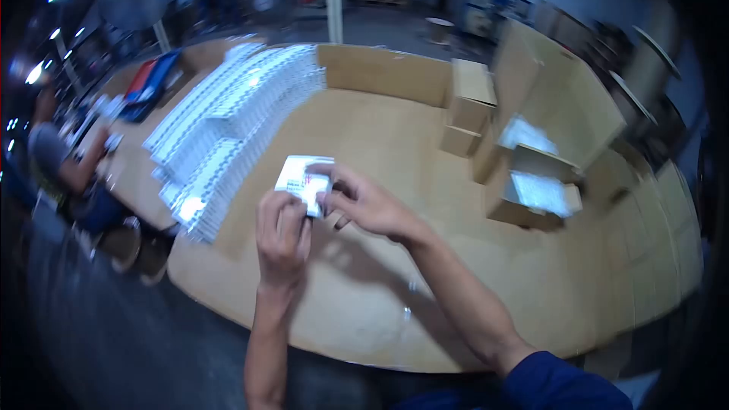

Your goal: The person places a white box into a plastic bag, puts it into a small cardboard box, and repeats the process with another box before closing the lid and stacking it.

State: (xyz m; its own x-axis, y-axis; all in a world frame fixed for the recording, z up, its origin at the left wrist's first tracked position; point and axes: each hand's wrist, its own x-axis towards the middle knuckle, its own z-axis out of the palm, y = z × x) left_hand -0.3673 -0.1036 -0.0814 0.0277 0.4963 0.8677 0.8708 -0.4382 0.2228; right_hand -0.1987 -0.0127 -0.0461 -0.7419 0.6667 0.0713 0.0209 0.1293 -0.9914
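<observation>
A small white packet (298, 173) with printed dark and red marks is held up over the middle of the table. My left hand (282, 229) grips its lower left edge, fingers curled. At its right side, my right hand (363, 199) pinches it between thumb and fingers. Blur hides the print and whether the packet is a box or a folded sleeve. Left of my hands stand long stacked rows of white packs (241, 110), tightly lined up.
An opened carton (524, 216) with clear-wrapped packs stands at the right, beside taller cardboard boxes (472, 95). A cardboard wall (383, 74) edges the table's (364, 125) back. Another person (68, 152) sits at the far left near red and blue trays (152, 83).
</observation>
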